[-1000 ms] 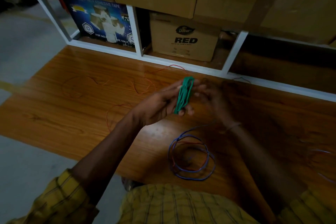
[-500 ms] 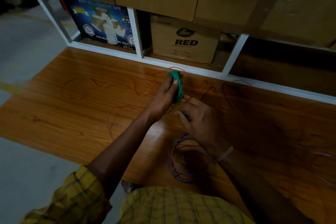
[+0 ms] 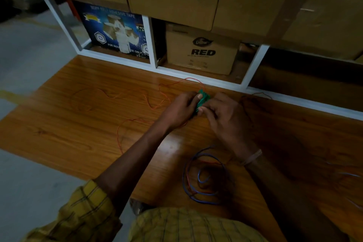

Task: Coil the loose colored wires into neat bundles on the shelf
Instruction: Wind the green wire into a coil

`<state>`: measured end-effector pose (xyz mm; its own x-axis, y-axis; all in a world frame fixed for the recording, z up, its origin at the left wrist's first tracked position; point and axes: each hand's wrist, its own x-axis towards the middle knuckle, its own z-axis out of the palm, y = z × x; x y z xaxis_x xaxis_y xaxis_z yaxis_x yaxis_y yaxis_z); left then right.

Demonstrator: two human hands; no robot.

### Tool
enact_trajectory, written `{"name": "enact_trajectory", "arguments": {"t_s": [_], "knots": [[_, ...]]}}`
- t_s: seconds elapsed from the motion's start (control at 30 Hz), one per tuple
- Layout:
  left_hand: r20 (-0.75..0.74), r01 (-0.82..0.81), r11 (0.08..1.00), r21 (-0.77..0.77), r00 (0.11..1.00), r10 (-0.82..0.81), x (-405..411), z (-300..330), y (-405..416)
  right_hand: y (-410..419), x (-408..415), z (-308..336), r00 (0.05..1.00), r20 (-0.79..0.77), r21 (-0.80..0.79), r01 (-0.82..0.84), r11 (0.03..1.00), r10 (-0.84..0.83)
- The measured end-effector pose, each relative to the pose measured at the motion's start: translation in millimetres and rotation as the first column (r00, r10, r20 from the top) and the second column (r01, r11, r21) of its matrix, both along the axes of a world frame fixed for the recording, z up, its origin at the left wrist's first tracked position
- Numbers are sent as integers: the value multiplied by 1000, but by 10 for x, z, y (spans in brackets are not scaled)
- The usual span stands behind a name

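Blue wire [image 3: 204, 177], mixed with a red strand, lies in a loose coil on the wooden shelf [image 3: 78, 133] nearest the person, just below the right wrist. Farther out, the left hand [image 3: 179, 109] and right hand [image 3: 224, 116] meet, both pinching the green wire bundle [image 3: 202, 99] between them. Beyond and leftward, thin orange wire [image 3: 137, 120] sprawls uncoiled.

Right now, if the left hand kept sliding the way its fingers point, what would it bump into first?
The left hand already grips the green wire bundle; just past that sits the right hand, also holding the bundle. So it would probably meet the right hand's fingers first, though depth is hard to judge.
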<state>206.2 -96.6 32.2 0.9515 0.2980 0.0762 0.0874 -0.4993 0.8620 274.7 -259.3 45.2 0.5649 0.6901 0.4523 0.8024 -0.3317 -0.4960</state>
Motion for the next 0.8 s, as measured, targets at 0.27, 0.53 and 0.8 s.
{"name": "enact_trajectory", "arguments": {"t_s": [0.27,0.53,0.8], "knots": [[-81,-90,954,-287,994,70,21,-86,86,-80,100,-12,987,-154,229,80,970,-45],[-203,-142,533,-834,977,-58,-17,-113,142,-166,144,-313,708,-705,128,75,989,37],[-272,-236,609,-757,962,35,4,-214,94,-27,63,-538,689,-723,215,162,963,46]]}}
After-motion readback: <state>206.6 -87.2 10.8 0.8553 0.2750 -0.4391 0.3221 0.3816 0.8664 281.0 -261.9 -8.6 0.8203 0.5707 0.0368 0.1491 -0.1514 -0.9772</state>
